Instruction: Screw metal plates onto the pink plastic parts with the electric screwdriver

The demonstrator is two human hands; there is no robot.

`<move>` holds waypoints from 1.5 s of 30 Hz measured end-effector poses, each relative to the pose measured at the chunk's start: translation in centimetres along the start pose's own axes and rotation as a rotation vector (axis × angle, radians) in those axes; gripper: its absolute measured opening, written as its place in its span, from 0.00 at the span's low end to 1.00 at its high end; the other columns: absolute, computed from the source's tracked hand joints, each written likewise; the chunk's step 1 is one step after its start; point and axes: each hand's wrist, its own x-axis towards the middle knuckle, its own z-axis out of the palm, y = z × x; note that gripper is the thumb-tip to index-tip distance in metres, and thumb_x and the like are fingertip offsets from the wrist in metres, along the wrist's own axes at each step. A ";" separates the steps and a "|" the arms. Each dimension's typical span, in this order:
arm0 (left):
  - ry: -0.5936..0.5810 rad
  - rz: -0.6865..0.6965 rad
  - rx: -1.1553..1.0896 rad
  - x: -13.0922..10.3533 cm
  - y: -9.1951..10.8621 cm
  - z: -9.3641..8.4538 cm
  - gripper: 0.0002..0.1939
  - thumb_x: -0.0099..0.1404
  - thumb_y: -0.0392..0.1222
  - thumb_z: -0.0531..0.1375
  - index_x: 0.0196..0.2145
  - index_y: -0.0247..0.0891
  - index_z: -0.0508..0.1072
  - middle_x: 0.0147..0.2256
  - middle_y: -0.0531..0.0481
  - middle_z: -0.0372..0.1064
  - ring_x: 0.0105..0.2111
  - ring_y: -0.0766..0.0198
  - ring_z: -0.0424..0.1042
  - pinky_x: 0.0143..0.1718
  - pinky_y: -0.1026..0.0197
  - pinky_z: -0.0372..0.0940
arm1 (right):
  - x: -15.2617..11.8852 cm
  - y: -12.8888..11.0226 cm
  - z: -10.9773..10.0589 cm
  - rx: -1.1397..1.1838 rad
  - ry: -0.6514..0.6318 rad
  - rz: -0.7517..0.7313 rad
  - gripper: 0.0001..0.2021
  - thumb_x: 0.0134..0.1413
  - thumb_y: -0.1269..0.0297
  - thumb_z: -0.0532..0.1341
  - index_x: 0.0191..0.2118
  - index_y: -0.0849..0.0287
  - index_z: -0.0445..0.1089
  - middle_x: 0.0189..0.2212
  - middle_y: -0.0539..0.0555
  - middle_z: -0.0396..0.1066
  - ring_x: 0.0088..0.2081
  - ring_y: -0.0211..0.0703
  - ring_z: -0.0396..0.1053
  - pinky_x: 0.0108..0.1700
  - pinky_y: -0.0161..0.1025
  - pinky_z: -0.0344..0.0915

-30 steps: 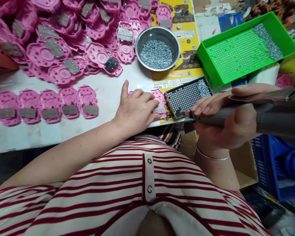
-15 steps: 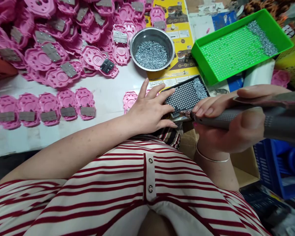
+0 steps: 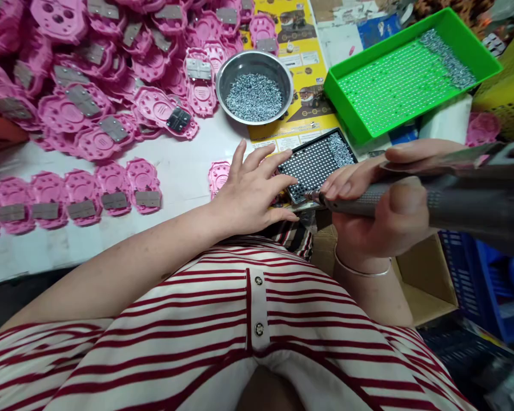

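Note:
My right hand (image 3: 379, 205) is wrapped around a dark grey electric screwdriver (image 3: 362, 197). Its bit points left, over the near corner of a small black perforated tray (image 3: 310, 165); whether the bit touches a screw there I cannot tell. Small silver screws (image 3: 341, 149) are heaped at the tray's far right end. My left hand (image 3: 255, 191) lies with fingers spread beside the tray's left edge, fingertips at its rim. Partly covered by this hand is a pink plastic part (image 3: 218, 174).
Left of my hand runs a row of pink parts with grey plates (image 3: 141, 185). Behind it more pink parts (image 3: 83, 105) are piled up. A metal bowl of screws (image 3: 255, 88) and a green tray (image 3: 405, 85) stand at the back. Blue crates (image 3: 475, 285) are low on the right.
The whole view has shifted slightly. My right hand and the screwdriver have come a little left, with the bit still at the tray's near corner. My left hand stays spread beside the tray.

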 end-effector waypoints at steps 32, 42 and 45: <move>0.005 0.128 -0.187 -0.9 -0.1 -0.4 0.11 0.61 0.51 0.67 0.35 0.41 0.78 0.59 0.47 0.69 0.62 0.48 0.63 0.66 0.33 0.47 | 0.9 -5.4 1.2 0.399 -0.178 0.367 0.08 0.57 0.57 0.60 0.40 0.54 0.71 0.19 0.46 0.66 0.21 0.36 0.66 0.25 0.36 0.66; 0.044 -0.167 0.051 -3.8 -3.1 -0.8 0.25 0.61 0.51 0.67 0.54 0.39 0.75 0.61 0.41 0.65 0.63 0.41 0.58 0.67 0.28 0.39 | 0.6 -3.7 4.1 0.227 -0.039 0.254 0.07 0.53 0.56 0.65 0.37 0.49 0.72 0.18 0.43 0.64 0.17 0.35 0.61 0.22 0.38 0.66; 0.064 -0.160 0.048 -3.5 -2.8 -0.5 0.26 0.61 0.53 0.67 0.54 0.40 0.75 0.61 0.42 0.65 0.63 0.41 0.58 0.67 0.28 0.39 | 0.6 -3.2 4.5 0.240 -0.036 0.180 0.07 0.53 0.57 0.66 0.37 0.51 0.72 0.17 0.42 0.63 0.16 0.35 0.60 0.20 0.38 0.65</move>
